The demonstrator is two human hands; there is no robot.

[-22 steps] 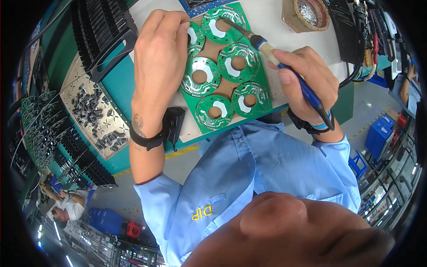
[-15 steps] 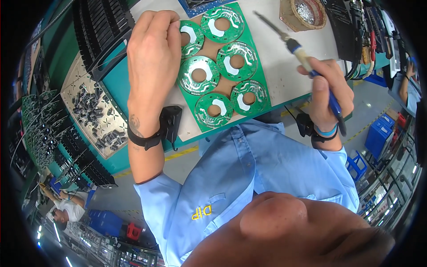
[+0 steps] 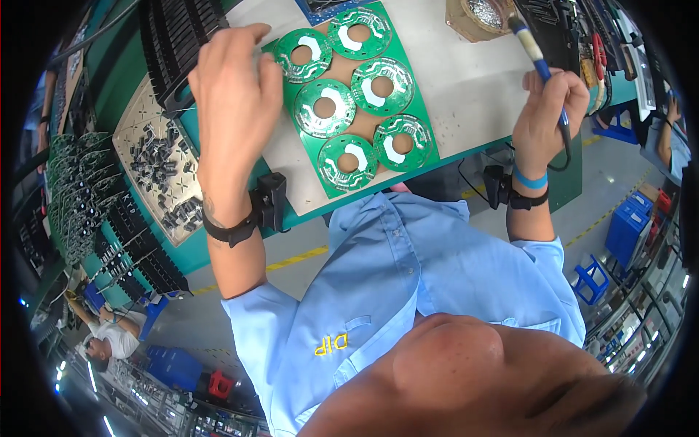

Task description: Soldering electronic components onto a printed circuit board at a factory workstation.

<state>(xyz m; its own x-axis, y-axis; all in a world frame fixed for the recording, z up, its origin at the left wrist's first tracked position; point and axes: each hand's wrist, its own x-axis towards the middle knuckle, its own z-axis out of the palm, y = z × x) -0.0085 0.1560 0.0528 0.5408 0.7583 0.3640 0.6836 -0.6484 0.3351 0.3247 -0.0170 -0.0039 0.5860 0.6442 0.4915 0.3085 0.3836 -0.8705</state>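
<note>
Left hand lay palm down, fingers loosely spread, at the left edge of the green circuit board panel; fingertips touched the panel's upper-left corner beside the nearest ring-shaped board, nothing gripped. Panel lay flat on the pale work mat, six round ring boards in two columns, just right of that hand and well left of the other. Right hand was closed in a fist around the blue handle of a soldering iron, raised clear of the panel, tip pointing up and away toward a tip-cleaner pot of metal wool. Black wrist straps on both wrists. A tray of small dark components sat left of the left forearm
</note>
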